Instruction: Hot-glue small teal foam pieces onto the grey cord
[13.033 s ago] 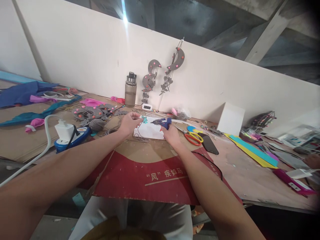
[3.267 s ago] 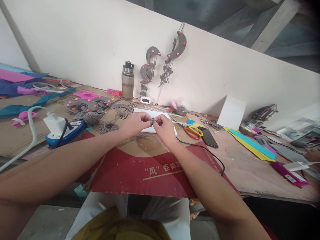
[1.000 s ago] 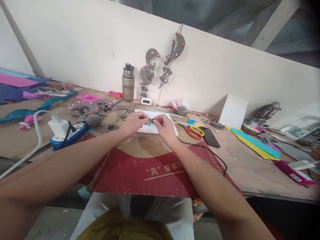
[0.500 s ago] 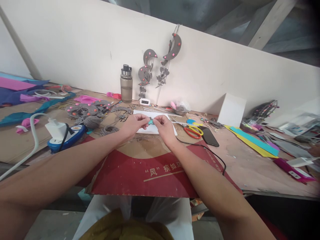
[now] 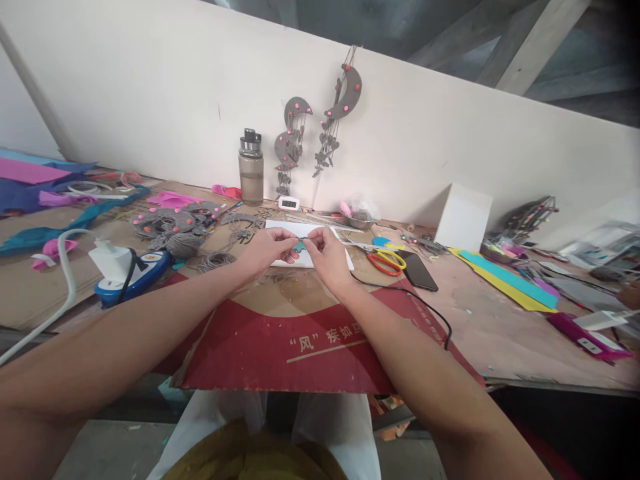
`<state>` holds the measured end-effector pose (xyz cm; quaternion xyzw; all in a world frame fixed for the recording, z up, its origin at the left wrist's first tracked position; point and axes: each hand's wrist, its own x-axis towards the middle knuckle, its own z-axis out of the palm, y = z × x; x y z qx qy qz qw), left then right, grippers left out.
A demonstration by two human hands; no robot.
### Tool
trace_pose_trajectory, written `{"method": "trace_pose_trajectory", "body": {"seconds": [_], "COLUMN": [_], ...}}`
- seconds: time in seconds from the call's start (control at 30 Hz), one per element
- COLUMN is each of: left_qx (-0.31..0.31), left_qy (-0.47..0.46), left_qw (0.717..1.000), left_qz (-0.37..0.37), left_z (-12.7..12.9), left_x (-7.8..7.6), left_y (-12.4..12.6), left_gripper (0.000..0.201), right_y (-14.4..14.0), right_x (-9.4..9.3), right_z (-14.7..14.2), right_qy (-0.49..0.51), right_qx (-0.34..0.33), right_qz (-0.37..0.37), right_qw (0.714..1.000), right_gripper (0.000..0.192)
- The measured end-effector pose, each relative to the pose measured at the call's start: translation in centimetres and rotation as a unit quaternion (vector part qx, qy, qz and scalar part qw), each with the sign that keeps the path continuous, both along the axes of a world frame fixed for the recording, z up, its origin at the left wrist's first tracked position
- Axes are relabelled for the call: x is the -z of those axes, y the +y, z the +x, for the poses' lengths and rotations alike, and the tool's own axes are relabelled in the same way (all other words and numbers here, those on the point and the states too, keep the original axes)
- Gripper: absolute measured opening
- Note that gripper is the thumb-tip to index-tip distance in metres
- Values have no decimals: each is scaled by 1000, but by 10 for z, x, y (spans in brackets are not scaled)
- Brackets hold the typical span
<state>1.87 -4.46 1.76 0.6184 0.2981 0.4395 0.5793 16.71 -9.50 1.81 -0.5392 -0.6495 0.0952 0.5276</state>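
Note:
Between my two hands is a small teal piece (image 5: 299,247), with a dark strip along its top edge; its exact kind is too small to make out. My left hand (image 5: 273,251) pinches its left side between thumb and fingers. On the other side, the thumb and fingers of my right hand (image 5: 325,253) are closed on it too. Both hands are held over a white sheet (image 5: 280,229) on the cardboard. Scissors with orange and yellow handles (image 5: 386,263) lie just right of my right hand, beside a black phone (image 5: 420,272).
A water bottle (image 5: 251,167) and a small digital clock (image 5: 289,203) stand by the wall. Grey crescent hangings (image 5: 345,93) hang there. Left are grey felt pieces (image 5: 165,220), yarn (image 5: 185,245) and a blue power strip (image 5: 133,277). A black cable (image 5: 425,300) crosses the right side.
My hands stay in nearly the same place. The teal piece has turned slightly between the fingers, and its dark top edge shows more. The view has shifted a little.

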Motion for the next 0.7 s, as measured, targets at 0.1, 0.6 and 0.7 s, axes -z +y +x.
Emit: {"method": "trace_pose_trajectory", "body": {"seconds": [0.1,0.6,0.7], "left_qx": [-12,-14,16], "left_qy": [-16,-17,-30], "left_qw": [1000,999,999], "left_qz": [-16,30,18], "left_z": [1,2,3], "left_x": [2,6,9], "left_y": [2,1,2], "left_gripper": [26,21,23], "right_y": [0,4,6], "right_x": [2,3,4], "right_z": [0,2,3], "right_qy": [-2,83,91], "right_qx": [-4,-9,-14], "right_qz": [14,-36,-39], "right_qw": [1000,996,995], "right_gripper": [11,16,15]}}
